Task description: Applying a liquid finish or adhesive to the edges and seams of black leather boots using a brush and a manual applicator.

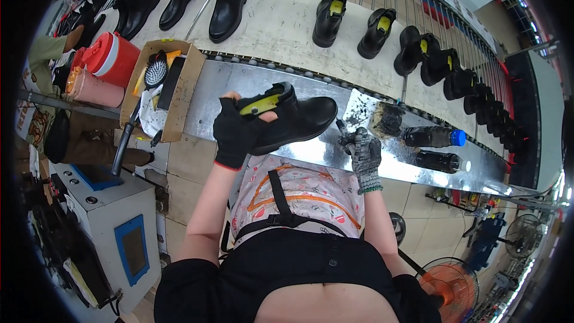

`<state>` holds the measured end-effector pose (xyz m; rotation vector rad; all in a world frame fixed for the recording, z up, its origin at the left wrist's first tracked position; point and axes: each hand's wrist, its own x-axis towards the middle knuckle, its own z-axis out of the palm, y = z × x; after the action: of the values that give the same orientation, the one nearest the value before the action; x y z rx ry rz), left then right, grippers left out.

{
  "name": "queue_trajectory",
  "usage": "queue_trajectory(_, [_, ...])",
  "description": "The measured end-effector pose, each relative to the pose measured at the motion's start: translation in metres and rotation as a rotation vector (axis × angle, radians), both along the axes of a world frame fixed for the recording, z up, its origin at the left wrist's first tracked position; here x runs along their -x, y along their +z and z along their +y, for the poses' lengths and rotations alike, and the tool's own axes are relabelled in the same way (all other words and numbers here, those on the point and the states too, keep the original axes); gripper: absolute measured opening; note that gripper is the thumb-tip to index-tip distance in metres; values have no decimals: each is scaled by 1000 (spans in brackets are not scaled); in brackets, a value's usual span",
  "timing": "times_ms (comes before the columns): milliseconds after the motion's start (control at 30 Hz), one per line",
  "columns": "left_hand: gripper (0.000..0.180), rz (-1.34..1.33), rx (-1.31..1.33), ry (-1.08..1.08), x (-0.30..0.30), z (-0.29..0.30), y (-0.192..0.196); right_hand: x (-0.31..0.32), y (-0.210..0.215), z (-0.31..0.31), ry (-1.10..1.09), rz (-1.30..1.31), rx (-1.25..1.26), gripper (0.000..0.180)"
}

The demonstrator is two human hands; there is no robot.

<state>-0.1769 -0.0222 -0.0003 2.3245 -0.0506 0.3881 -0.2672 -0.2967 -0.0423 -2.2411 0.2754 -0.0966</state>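
Observation:
A black ankle boot (pixel 303 121) with a yellow-green insole lies sideways above the metal ledge, its toe to the right. My left hand (pixel 232 134), in a black fingerless glove, is closed on the boot's upper near the opening. Just right of the toe, my right hand (pixel 363 152) wears a grey knitted glove. Its fingers are closed round a slim dark tool (pixel 341 124) whose tip points up and left; its exact kind is too small to tell. Beyond that hand lie a black-stained white sheet (pixel 360 109) and a blackened pad (pixel 387 119).
Two bottles of dark liquid, one blue-capped (pixel 433 137) and one white-capped (pixel 439 161), lie on the ledge's right. A cardboard box (pixel 190 87) with a hairbrush stands left, by a red jug (pixel 110 57). Boots line the conveyor (pixel 275 18) behind. Another person's arm (pixel 48 48) shows far left.

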Motion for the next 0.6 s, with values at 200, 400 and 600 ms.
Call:
queue_trajectory(200, [78,157,127,-143,42,-8,10,2,9,9,-80,26,-319,54])
queue_trajectory(400, [88,394,437,-279,68,-6,-18,13,21,12,13,-26,-305,53])
queue_trajectory(600, [79,682,697,-450,71,-13,-37,28,30,12,111,-50,-146,50])
